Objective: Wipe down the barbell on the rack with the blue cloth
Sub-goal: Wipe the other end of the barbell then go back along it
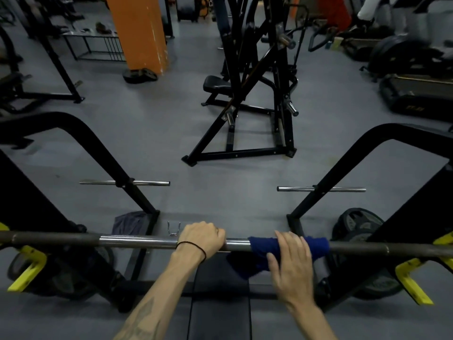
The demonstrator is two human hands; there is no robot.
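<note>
The barbell [137, 241] lies across the rack from left to right, low in the head view, on yellow hooks [27, 268]. My left hand [202, 238] grips the bar's shiny middle, fingers curled over it. Just to its right the blue cloth [316, 245] is draped over the bar, a fold hanging below. My right hand [291, 261] presses on the cloth from above with fingers straight and spread; it looks slightly blurred.
A black bench pad [220, 303] runs under the bar towards me. The black rack uprights [115, 163] flank both sides with chrome pegs [321, 189]. A weight plate [355, 227] leans at the right. A black machine frame [245, 106] stands ahead on the grey floor.
</note>
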